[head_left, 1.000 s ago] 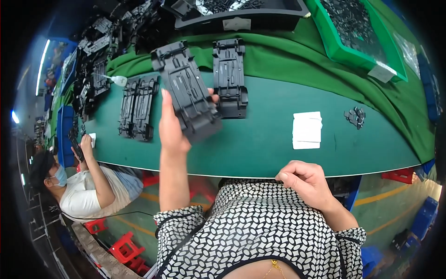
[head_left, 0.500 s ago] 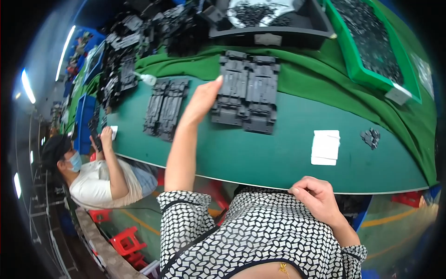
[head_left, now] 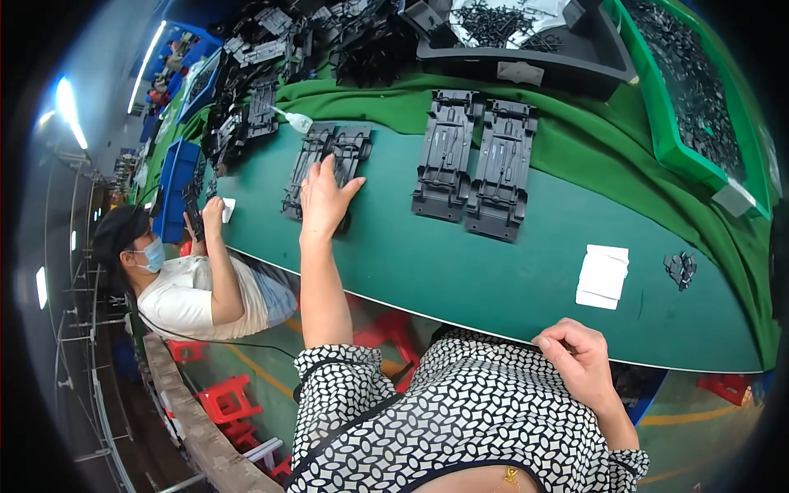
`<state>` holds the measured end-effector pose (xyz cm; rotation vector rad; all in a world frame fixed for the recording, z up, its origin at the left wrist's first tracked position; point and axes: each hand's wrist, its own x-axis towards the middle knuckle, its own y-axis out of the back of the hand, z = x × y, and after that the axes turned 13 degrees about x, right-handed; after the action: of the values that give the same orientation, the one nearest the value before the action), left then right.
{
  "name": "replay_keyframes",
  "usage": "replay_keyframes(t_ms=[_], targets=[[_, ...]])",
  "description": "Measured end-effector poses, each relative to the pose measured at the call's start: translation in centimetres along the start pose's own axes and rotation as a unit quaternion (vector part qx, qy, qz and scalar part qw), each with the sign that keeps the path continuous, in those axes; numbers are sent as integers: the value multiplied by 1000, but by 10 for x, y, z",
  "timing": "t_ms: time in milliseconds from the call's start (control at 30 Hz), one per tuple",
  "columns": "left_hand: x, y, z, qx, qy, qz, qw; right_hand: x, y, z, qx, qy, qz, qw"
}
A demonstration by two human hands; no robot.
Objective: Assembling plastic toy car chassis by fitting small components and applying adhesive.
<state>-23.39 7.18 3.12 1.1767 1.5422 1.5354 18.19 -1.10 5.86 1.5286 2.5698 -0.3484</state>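
Note:
With fingers spread, my left hand [head_left: 325, 200] lies over a pair of long black plastic chassis-like parts [head_left: 355, 140] on the left of the green table. It covers part of them, and whether it presses on them I cannot tell. Right of it, two similar black chassis-like parts [head_left: 444, 156] lie side by side with a narrow gap. My right hand [head_left: 575, 357] rests at the table's near edge with its fingers loosely curled and nothing visible in them. Beyond it lie some white cards [head_left: 603, 277] and a small heap of black pieces [head_left: 680, 269].
A black bin [head_left: 526, 62] and a green tray [head_left: 666, 131] of small black parts stand at the back. Black parts [head_left: 263, 49] are piled far left beside a white bottle [head_left: 298, 122]. A co-worker [head_left: 201, 287] sits at left, holding a black part.
My left hand has left the middle pair of parts and moved left over the other pair. The middle parts now lie slightly apart. The whole view has shifted; my right hand stays at the edge.

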Motion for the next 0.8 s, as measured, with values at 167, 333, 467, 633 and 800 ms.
replay_keyframes(t_ms=[167,333,467,633,800], targets=[[-21,25,24,-107,-126,89,982,-1,-1,-6,-55,32,20,998],[-63,91,76,-123,-367,73,919,13,16,-15,33,61,87,994],[-85,103,117,-135,-503,-10,853,17,13,-15,195,30,93,976],[-100,95,133,-179,-491,87,848,10,21,-6,181,1,96,979],[-121,78,164,-655,-117,63,744,10,15,-3,351,17,129,927]])
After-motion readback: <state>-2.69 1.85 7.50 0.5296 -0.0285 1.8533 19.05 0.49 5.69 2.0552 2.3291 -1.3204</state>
